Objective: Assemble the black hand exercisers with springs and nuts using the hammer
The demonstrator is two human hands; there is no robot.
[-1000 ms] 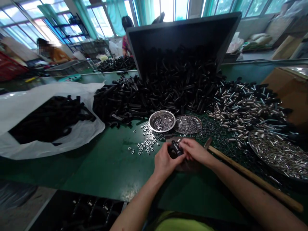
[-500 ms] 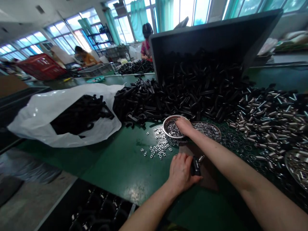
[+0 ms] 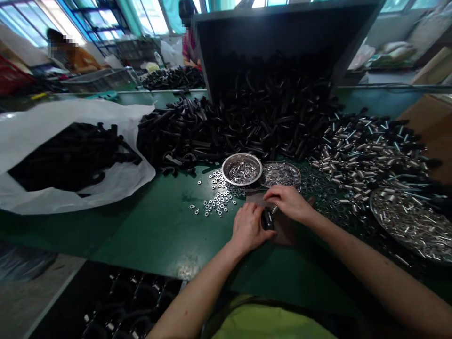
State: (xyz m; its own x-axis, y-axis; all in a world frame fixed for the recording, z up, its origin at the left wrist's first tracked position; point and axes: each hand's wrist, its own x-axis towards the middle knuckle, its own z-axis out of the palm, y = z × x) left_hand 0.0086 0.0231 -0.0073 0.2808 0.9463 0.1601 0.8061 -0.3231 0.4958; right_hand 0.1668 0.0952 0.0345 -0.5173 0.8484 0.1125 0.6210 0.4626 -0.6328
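Note:
My left hand (image 3: 249, 225) is wrapped round a small black part (image 3: 268, 220) on a brown pad (image 3: 285, 230). A metal spring (image 3: 274, 209) sticks out at the part's upper right. Beside that spring, my right hand (image 3: 288, 201) has its fingers pinched together; whatever they hold is too small to make out. Beyond the hands stands a round metal bowl (image 3: 242, 169) of small metal pieces, and a shallow dish (image 3: 281, 174) of similar pieces touches its right side. Small metal rings (image 3: 217, 200) lie scattered on the green table left of the pad.
Black parts (image 3: 254, 122) are heaped before a tilted grey bin (image 3: 286, 33). A white bag (image 3: 141, 186) of black parts lies left. Springs (image 3: 367, 155) and a large dish (image 3: 411, 226) are right. Two people sit beyond.
My right hand has left the bowl and come back beside the black part in my left hand. The camera view has shifted, showing more of the right side.

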